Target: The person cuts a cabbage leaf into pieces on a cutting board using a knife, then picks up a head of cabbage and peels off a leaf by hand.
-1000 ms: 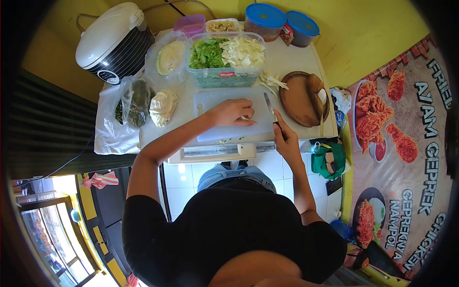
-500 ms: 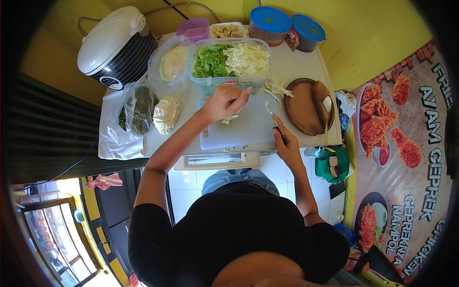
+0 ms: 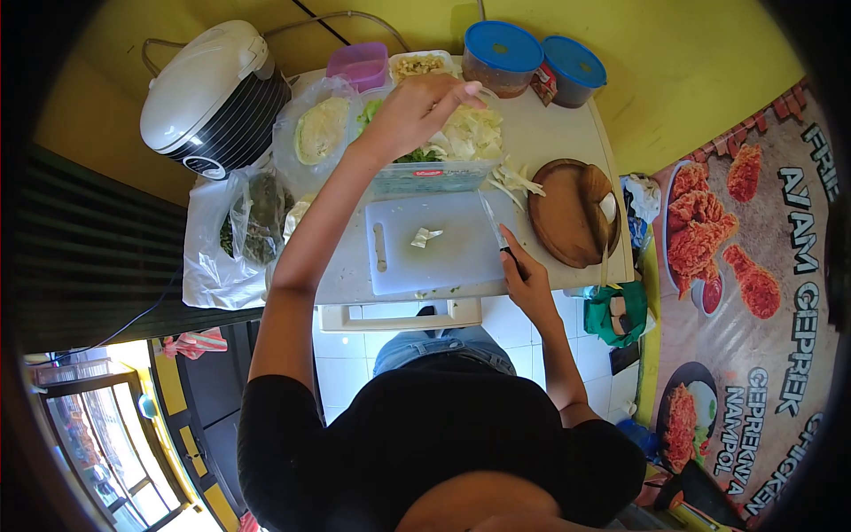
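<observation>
My left hand (image 3: 415, 115) hangs over the clear container (image 3: 434, 177), which holds green leaves and pale chopped cabbage (image 3: 474, 137). Its fingers are bent and partly overlap; whether anything is between them is hidden. My right hand (image 3: 529, 282) is closed round the handle of a knife (image 3: 492, 219), whose blade points away from me along the right edge of the white cutting board (image 3: 399, 270). A small pale cabbage piece (image 3: 425, 237) lies on the board. Loose cabbage strips (image 3: 514, 181) rest beside the container's right end.
A wooden mortar (image 3: 558, 213) with a pestle stands at the right. Two blue-lidded tubs (image 3: 503, 46), a purple tub (image 3: 358, 64) and a small tray (image 3: 418, 66) line the back. Bagged cabbage (image 3: 322, 131), a bag of greens (image 3: 259, 208) and a rice cooker (image 3: 213, 93) are left.
My left hand has moved away from me, from the container's near side to above it, uncovering the cabbage piece on the board. My right hand still holds the knife, slightly lower in view.
</observation>
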`<move>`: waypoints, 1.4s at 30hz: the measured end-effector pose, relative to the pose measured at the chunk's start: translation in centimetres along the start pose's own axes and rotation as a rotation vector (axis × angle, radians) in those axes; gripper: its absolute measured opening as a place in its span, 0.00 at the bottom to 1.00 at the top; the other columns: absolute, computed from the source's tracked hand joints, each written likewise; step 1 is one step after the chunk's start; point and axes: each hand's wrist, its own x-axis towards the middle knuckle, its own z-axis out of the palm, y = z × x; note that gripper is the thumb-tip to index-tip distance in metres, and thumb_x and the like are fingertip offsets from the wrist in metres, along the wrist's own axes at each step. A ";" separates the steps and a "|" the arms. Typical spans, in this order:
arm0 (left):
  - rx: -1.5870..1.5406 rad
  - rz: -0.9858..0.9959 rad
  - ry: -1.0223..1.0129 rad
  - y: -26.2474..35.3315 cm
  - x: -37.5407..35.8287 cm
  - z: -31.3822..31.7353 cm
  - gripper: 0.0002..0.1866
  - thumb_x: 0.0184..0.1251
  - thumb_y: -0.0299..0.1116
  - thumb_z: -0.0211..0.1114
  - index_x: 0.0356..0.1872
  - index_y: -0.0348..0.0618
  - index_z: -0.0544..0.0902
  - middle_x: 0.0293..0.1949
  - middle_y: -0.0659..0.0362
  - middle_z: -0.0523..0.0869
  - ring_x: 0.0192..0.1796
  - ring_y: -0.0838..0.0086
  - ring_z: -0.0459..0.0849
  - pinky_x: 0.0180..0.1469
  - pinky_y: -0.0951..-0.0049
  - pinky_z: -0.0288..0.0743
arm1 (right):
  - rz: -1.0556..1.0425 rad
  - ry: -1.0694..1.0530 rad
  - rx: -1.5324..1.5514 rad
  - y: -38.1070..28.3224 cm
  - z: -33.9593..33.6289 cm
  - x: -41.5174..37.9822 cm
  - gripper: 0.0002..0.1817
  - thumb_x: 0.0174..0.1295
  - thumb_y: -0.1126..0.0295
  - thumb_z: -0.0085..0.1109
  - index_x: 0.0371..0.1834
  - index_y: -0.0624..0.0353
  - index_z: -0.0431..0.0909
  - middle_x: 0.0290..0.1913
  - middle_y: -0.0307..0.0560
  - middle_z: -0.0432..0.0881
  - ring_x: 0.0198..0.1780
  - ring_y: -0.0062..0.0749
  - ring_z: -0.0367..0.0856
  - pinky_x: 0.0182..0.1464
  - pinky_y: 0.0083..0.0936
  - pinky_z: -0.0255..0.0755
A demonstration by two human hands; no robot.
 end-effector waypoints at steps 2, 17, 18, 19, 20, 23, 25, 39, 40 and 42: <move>-0.067 -0.017 0.067 1.5 -1.6 -0.8 0.17 0.73 0.41 0.55 0.39 0.38 0.86 0.38 0.55 0.86 0.42 0.68 0.82 0.47 0.71 0.74 | -0.008 0.006 -0.033 0.1 0.0 0.0 0.24 0.70 0.73 0.50 0.70 0.48 0.67 0.23 0.31 0.59 0.26 0.15 0.55 0.29 0.14 0.56; -0.022 -0.399 -0.186 -1.0 -16.3 5.9 0.14 0.58 0.38 0.71 0.42 0.42 0.85 0.36 0.54 0.80 0.38 0.67 0.83 0.43 0.70 0.78 | -0.012 -0.023 -0.045 -0.6 1.0 0.4 0.24 0.70 0.72 0.50 0.70 0.47 0.67 0.23 0.30 0.60 0.27 0.14 0.55 0.29 0.14 0.56; -0.022 -0.396 -0.184 -1.1 -16.3 6.1 0.14 0.58 0.38 0.71 0.42 0.42 0.85 0.36 0.54 0.80 0.38 0.67 0.83 0.43 0.70 0.78 | -0.015 -0.022 -0.047 -0.4 1.0 0.4 0.24 0.70 0.72 0.50 0.70 0.47 0.67 0.23 0.30 0.60 0.27 0.14 0.55 0.29 0.14 0.56; -0.043 -0.370 -0.208 -1.3 -16.3 6.3 0.13 0.59 0.38 0.70 0.41 0.42 0.84 0.36 0.54 0.79 0.39 0.66 0.82 0.44 0.69 0.77 | -0.049 -0.029 -0.061 0.0 1.0 0.6 0.24 0.71 0.71 0.49 0.71 0.48 0.66 0.21 0.29 0.60 0.24 0.13 0.55 0.26 0.14 0.55; -0.063 -0.345 -0.232 -1.4 -16.3 6.4 0.11 0.60 0.37 0.69 0.40 0.42 0.84 0.36 0.54 0.78 0.39 0.65 0.81 0.44 0.69 0.76 | -0.082 -0.037 -0.075 0.2 1.0 0.6 0.24 0.72 0.69 0.48 0.72 0.48 0.65 0.19 0.28 0.59 0.21 0.11 0.56 0.23 0.14 0.54; 0.037 -0.236 -0.303 -1.1 -15.9 6.2 0.09 0.64 0.37 0.65 0.36 0.41 0.82 0.36 0.54 0.78 0.39 0.61 0.81 0.44 0.65 0.76 | -0.024 -0.014 -0.036 -0.1 1.0 0.5 0.24 0.70 0.72 0.51 0.70 0.48 0.68 0.23 0.31 0.61 0.26 0.14 0.55 0.29 0.14 0.56; 0.019 -0.201 -0.294 0.3 -14.4 4.8 0.10 0.64 0.37 0.65 0.36 0.41 0.82 0.36 0.54 0.78 0.39 0.61 0.82 0.43 0.65 0.76 | -0.042 -0.005 -0.047 -0.2 0.9 0.5 0.24 0.70 0.72 0.50 0.70 0.48 0.68 0.23 0.31 0.61 0.26 0.14 0.55 0.29 0.14 0.56; 0.268 0.020 0.053 1.1 -3.4 1.0 0.18 0.71 0.41 0.58 0.57 0.47 0.80 0.58 0.53 0.79 0.61 0.58 0.77 0.61 0.58 0.70 | -0.072 0.003 -0.042 -0.2 0.7 0.7 0.24 0.70 0.73 0.50 0.70 0.48 0.67 0.23 0.33 0.61 0.27 0.15 0.56 0.30 0.14 0.58; 0.310 0.066 0.009 0.5 -3.5 1.7 0.20 0.72 0.44 0.55 0.60 0.49 0.78 0.62 0.53 0.76 0.65 0.58 0.72 0.66 0.56 0.63 | -0.057 0.000 -0.046 -0.4 0.6 0.6 0.24 0.70 0.73 0.50 0.70 0.47 0.67 0.24 0.33 0.61 0.27 0.16 0.56 0.30 0.14 0.58; 0.351 0.108 -0.036 -0.1 -3.5 2.3 0.21 0.73 0.46 0.52 0.62 0.52 0.77 0.66 0.53 0.73 0.70 0.58 0.67 0.71 0.53 0.56 | -0.041 -0.007 -0.051 -0.7 0.5 0.6 0.24 0.70 0.72 0.50 0.70 0.47 0.67 0.24 0.33 0.61 0.27 0.16 0.56 0.30 0.14 0.59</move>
